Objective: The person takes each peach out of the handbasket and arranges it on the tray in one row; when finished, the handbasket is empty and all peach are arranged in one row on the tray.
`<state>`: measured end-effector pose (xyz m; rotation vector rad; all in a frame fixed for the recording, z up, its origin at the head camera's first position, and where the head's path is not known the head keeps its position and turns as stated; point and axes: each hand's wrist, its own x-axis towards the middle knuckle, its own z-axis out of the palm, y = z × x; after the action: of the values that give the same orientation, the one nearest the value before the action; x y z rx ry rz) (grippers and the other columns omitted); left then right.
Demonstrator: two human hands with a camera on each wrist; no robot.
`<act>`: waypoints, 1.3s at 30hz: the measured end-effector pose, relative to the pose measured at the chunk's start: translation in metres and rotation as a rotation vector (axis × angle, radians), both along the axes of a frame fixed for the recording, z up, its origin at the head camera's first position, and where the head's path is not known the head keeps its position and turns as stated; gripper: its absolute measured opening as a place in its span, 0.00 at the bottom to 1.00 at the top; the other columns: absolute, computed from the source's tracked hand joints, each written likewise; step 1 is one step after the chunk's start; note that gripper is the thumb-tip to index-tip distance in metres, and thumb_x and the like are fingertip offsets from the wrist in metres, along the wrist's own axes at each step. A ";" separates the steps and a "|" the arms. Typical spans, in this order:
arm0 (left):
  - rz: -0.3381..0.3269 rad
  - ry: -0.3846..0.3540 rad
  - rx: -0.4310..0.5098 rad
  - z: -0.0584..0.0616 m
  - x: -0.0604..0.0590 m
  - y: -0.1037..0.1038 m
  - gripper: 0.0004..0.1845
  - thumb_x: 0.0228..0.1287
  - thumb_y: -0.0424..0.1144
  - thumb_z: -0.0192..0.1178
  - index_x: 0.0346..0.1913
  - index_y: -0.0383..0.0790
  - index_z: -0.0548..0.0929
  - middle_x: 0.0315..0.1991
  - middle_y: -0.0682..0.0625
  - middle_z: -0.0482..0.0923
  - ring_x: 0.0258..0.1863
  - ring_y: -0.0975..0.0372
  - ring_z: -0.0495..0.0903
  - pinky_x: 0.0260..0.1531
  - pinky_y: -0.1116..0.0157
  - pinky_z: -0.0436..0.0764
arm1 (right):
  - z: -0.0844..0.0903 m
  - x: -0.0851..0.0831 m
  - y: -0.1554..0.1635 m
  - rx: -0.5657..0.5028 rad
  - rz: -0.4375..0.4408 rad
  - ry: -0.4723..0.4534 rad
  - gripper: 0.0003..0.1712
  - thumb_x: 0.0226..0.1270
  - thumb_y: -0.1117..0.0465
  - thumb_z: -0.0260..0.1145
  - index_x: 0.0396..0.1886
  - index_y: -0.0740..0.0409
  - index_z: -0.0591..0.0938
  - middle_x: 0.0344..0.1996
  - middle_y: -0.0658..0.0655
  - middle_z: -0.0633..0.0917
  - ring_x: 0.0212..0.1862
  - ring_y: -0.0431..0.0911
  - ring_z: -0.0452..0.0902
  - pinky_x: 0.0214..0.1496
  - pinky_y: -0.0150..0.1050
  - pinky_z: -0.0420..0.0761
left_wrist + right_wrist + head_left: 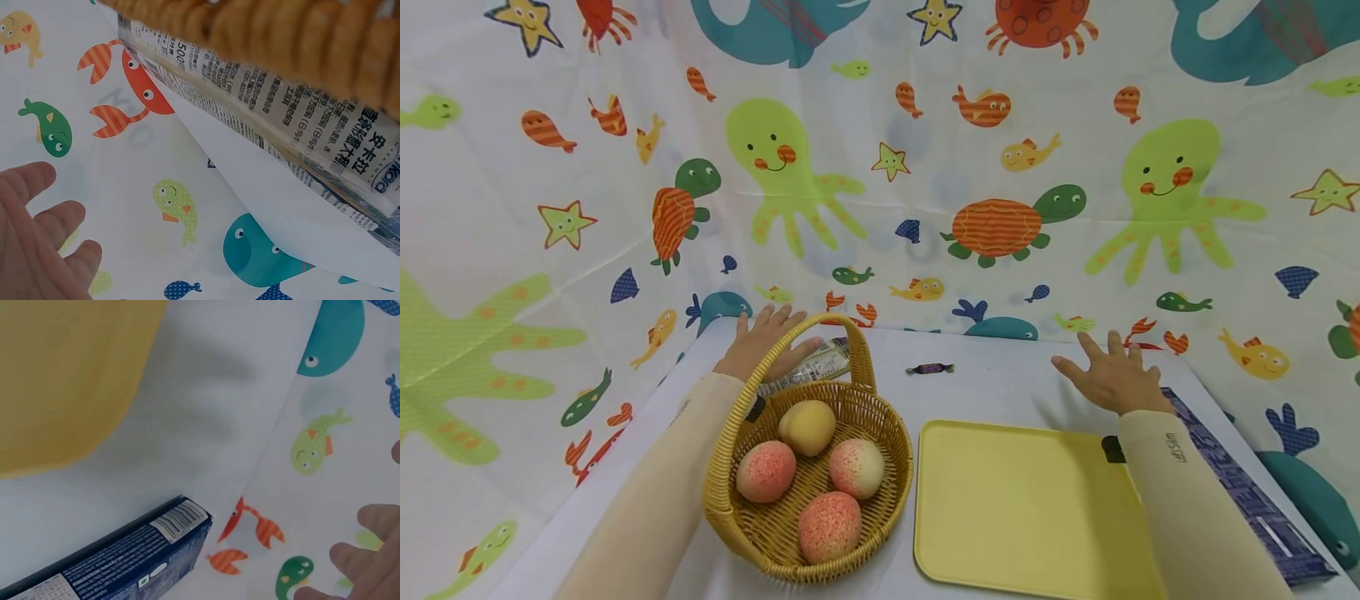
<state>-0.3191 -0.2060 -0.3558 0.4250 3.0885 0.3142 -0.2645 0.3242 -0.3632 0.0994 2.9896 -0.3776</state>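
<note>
My left hand is held with fingers spread beyond a wicker basket, gripping nothing. The basket's tall handle crosses in front of that wrist. Inside sit several peaches, three of them pink-speckled, such as the front peach, and one yellow peach. Behind the basket lies a printed clear packet, partly hidden by the handle; its text shows close in the left wrist view. My right hand, fingers spread and holding nothing, hovers beyond a yellow tray. A shadow falls on the table below it.
A small purple-wrapped candy lies at the back middle. Along the right edge, partly behind my right forearm, is a long dark blue box with a barcode. A sea-animal printed curtain surrounds the white table.
</note>
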 end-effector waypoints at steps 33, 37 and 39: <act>-0.021 -0.009 0.011 0.001 0.007 0.002 0.46 0.77 0.72 0.41 0.84 0.43 0.55 0.83 0.36 0.48 0.82 0.38 0.40 0.73 0.30 0.30 | 0.000 0.004 -0.018 0.015 0.017 0.019 0.63 0.70 0.17 0.37 0.84 0.60 0.46 0.76 0.85 0.38 0.73 0.87 0.32 0.65 0.86 0.42; -0.018 -0.002 -0.002 0.000 0.006 0.002 0.45 0.77 0.71 0.41 0.83 0.44 0.56 0.83 0.36 0.49 0.82 0.39 0.40 0.73 0.30 0.31 | 0.000 0.003 -0.020 0.011 0.027 0.018 0.63 0.70 0.17 0.37 0.84 0.60 0.46 0.76 0.85 0.38 0.73 0.87 0.32 0.65 0.85 0.42; -0.017 0.003 -0.005 0.000 0.006 0.001 0.45 0.77 0.71 0.42 0.83 0.44 0.56 0.83 0.36 0.49 0.82 0.39 0.40 0.73 0.30 0.32 | 0.001 0.002 -0.024 0.005 0.039 0.018 0.63 0.70 0.17 0.38 0.85 0.60 0.46 0.76 0.85 0.39 0.73 0.87 0.33 0.66 0.85 0.41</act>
<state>-0.3135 -0.2046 -0.3556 0.4523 3.0856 0.3055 -0.2628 0.3006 -0.3623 0.0383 3.0059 -0.3686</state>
